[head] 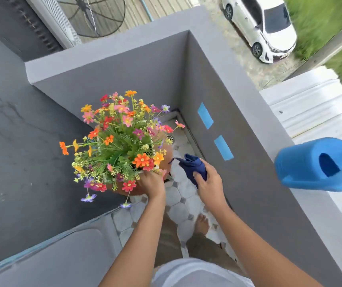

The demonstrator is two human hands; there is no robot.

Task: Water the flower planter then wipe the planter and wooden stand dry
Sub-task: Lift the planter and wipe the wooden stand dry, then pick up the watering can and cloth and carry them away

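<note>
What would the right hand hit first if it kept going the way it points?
Probably the terracotta planter, with the blue cloth that the right hand grips touching first; depth is unclear, so it might pass beside it.

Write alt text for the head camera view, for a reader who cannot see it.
A person's left hand holds the rim of a terracotta planter full of colourful flowers, while the right hand grips a bunched dark blue cloth beside it, in a tiled balcony corner. A blue watering can sits on top of the grey wall to the right.
</note>
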